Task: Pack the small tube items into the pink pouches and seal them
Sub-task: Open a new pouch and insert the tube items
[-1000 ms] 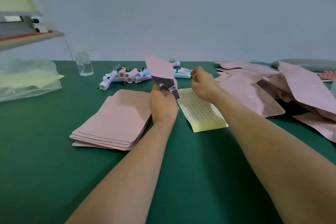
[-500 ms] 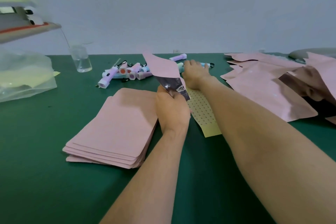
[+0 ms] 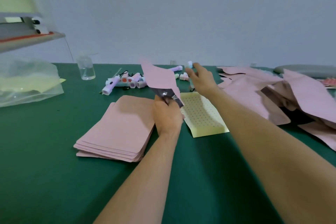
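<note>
Gripping an open pink pouch (image 3: pixel 160 80), left hand (image 3: pixel 167 114); right hand (image 3: pixel 201 80) raised beyond, pinching a small tube (image 3: pixel 189 64).

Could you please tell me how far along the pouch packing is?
Possibly done: the pile of pouches at right, though sealing can't be judged. In hand: the left hand holds an open pouch; the right hand grips a small tube beside it. Left: loose tubes at the back and the stack of flat pouches.
</note>
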### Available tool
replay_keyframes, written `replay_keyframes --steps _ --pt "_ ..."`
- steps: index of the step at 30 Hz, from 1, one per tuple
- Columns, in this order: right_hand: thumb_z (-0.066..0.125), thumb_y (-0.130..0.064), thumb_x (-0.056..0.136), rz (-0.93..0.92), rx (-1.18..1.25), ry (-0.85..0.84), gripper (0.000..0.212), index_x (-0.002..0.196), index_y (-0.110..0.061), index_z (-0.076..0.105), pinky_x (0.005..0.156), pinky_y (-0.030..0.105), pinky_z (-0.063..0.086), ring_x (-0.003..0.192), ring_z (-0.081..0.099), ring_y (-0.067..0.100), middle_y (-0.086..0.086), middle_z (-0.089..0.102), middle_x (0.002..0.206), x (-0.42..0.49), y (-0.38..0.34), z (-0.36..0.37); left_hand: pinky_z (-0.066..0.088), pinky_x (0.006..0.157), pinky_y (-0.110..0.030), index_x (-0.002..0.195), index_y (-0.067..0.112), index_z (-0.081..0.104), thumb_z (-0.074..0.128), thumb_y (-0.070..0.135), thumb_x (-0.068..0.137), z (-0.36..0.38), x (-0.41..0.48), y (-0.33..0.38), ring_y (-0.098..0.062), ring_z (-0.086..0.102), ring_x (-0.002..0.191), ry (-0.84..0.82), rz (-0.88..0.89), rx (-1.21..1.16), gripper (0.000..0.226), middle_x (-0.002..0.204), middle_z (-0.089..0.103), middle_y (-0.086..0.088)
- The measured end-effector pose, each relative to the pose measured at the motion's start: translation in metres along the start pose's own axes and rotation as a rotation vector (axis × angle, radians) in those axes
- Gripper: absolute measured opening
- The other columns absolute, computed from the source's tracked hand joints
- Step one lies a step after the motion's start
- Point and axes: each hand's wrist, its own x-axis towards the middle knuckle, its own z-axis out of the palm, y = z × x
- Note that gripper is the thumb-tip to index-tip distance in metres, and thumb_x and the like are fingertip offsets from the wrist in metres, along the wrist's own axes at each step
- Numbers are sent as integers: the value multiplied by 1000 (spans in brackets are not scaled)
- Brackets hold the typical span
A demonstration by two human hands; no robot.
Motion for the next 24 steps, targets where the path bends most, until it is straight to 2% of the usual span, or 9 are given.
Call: replay_keyframes --steps 2,5,8,11,15,17,19,21,24 --pt "47 -49 105 56 294 -13 28 105 -25 60 45 30 43 49 52 13 0 55 81 -26 -8 -16 44 38 -23 103 8 60 44 10 106 0 -5 2 -24 64 52 -15 -12 -7 17 82 72 -11" --pt "50 -51 102 187 393 34 44 95 -10 65 48 27 27 45 33 8 -2 46 70 -60 -11 -37 41 36 -21 95 2 65 49 11 103 -1 -12 3 -16 62 40 -52 -17 47 20 69 72 -7" --pt "49 -39 100 373 544 15 24 112 -22 62 46 24 33 40 37 8 -1 56 80 -96 -11 -51 40 38 -21 84 -1 69 56 13 98 -4 -17 4 -17 63 39 -84 14 92 24 55 69 -5" --pt "61 -37 96 175 578 137 18 114 -37 64 44 24 38 48 44 10 0 61 78 -128 -2 -56 45 45 -28 73 1 65 64 12 92 -4 -18 4 -25 64 48 -73 62 117 22 59 69 -8" --pt "79 -26 84 107 569 413 11 95 -25 75 61 30 51 66 57 12 2 69 78 -149 2 -59 39 53 -32 59 13 52 64 7 85 -4 -14 1 -24 49 56 -55 60 109 29 52 56 -1" --pt "78 -20 83 139 557 511 11 86 -10 74 67 29 49 68 54 10 5 65 72 -152 6 -59 37 53 -31 61 15 53 64 9 85 -5 -12 1 -24 47 56 -67 53 131 27 54 56 0" --pt "74 -33 88 202 475 590 24 85 -9 71 70 27 48 69 56 9 3 67 75 -149 9 -59 37 53 -31 61 13 56 65 9 83 -7 -10 0 -24 47 55 -75 50 144 24 53 57 0" --pt "65 -40 97 260 506 615 31 92 -9 65 67 22 46 73 59 9 -3 66 80 -146 10 -61 38 52 -31 59 10 59 66 9 80 -8 -9 0 -23 47 52 -71 56 147 22 49 57 1" --pt "49 -31 107 255 616 568 24 104 -8 56 69 20 45 78 60 7 -6 62 84 -143 9 -63 40 49 -31 61 5 61 67 7 80 -11 -11 1 -23 49 49 -56 79 166 20 47 57 -2"
